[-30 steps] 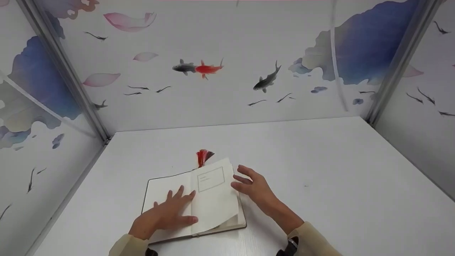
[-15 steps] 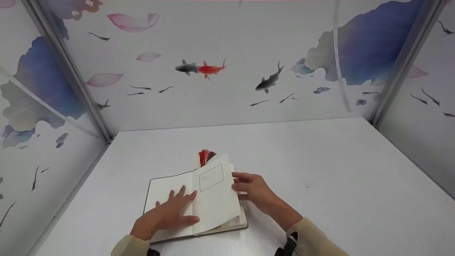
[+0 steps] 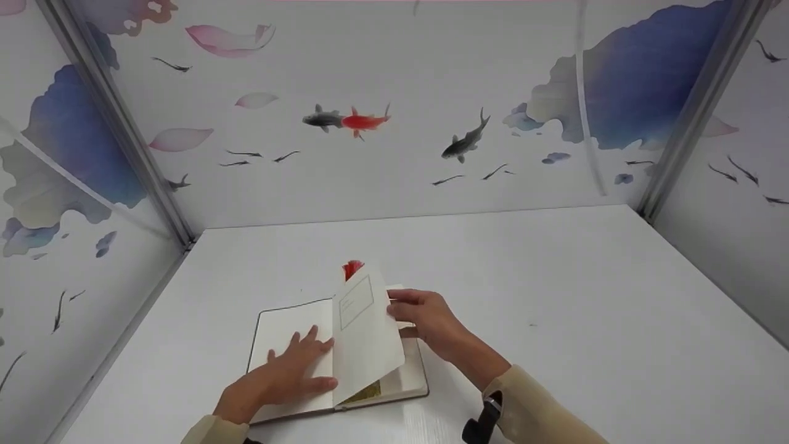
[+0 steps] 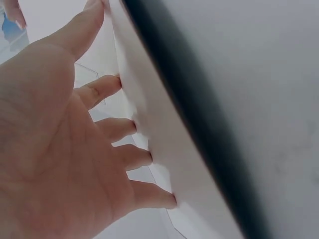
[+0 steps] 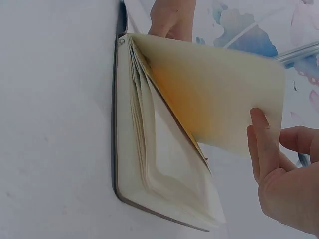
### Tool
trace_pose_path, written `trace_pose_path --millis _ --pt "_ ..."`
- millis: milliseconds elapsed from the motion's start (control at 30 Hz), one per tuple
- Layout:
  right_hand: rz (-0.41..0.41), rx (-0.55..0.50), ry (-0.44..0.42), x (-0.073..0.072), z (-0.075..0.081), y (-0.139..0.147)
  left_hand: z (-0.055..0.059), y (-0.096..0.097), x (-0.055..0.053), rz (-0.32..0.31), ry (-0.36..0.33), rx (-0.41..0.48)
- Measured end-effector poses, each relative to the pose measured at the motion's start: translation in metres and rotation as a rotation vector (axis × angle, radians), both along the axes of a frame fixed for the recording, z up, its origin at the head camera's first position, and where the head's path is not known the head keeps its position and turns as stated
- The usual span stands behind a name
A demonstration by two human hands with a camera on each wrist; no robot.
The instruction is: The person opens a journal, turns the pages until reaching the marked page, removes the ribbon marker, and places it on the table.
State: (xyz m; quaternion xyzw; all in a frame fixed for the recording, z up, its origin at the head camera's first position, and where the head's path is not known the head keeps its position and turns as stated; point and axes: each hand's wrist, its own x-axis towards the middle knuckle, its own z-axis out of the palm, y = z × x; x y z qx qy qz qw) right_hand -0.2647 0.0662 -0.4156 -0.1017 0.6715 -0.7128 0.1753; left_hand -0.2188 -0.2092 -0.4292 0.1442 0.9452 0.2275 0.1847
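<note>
An open notebook (image 3: 274, 324) lies on the white table. My left hand (image 3: 286, 373) rests on its left page with fingers spread; in the left wrist view the fingertips press into the paper near the edge. At the right, my right hand (image 3: 434, 320) pinches the outer edge of a page (image 3: 367, 354) bearing a printed rectangle. This page is raised at a slant, and the right wrist view shows its underside (image 5: 219, 89) with several loose sheets (image 5: 144, 129) below. A gold-coloured patch (image 3: 370, 392) shows under it. Behind the book, a red tassel (image 3: 352, 270) is partly hidden by the page.
White walls with painted fish (image 3: 363, 121), petals and blue leaves enclose the white tabletop (image 3: 555, 277) at the back and sides. Metal posts (image 3: 684, 117) stand at the back corners. A black band (image 3: 487, 419) circles the right wrist below a beige sleeve.
My right hand has closed on the page's outer edge and drawn it up and leftward, uncovering the gold patch beneath and covering part of the tassel. My left hand stays on the left page.
</note>
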Motion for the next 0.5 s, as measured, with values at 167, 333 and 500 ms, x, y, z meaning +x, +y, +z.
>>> trace_pose_path --millis 167,333,500 --pt "-0.061 0.030 -0.020 0.000 0.003 -0.008 0.001 -0.009 0.005 -0.019 -0.016 0.046" --pt "-0.107 0.046 -0.038 0.001 0.004 -0.014 0.002 -0.020 0.009 0.012 -0.028 0.113" --pt "-0.051 -0.003 -0.025 0.003 0.005 -0.018 0.001 -0.034 0.009 0.064 0.005 0.106"
